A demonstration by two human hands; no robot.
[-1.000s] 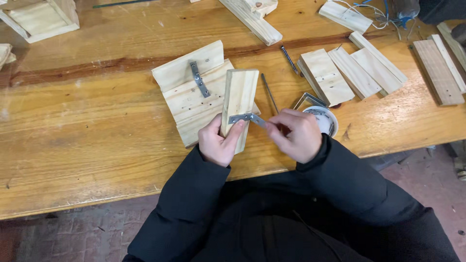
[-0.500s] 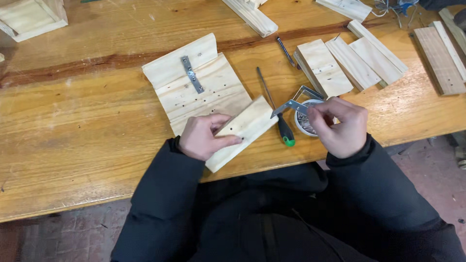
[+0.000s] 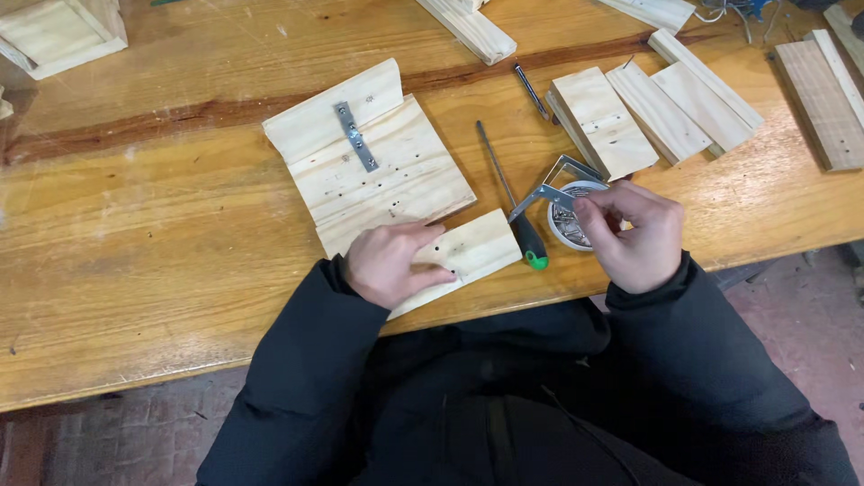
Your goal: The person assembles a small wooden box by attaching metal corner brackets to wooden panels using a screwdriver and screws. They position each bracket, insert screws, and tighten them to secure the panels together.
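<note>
Wooden planks make up the wide surface (image 3: 135,243) on which everything is laid, a dark seam running across its far half. A large pale board (image 3: 387,175) is seen at the middle, with a narrower piece joined to its far-left edge by a flat metal strap (image 3: 356,136). Against its near edge lies a smaller wood block (image 3: 468,252), its long axis running from near-left to far-right; several small holes are visible in it. The left hand (image 3: 391,263) is pressed flat on this block, fingers close together and extended, nothing being pinched.

Just right of the block a screwdriver (image 3: 508,193) is laid, its dark handle with a green cap toward the person and its shaft pointing away. Beyond it, a small round white tub (image 3: 569,218) of metal fixings stands near the surface's front edge. The right hand (image 3: 634,234) is held over that tub, fingers pinching a bent metal bracket (image 3: 549,184) that sticks out leftward, toward the block. The block thus lies to the left of the bracket, and the left hand is the nearer one to it.

Further pale slats (image 3: 661,108) are spread at the far right. No labels or signs can be made out.
</note>
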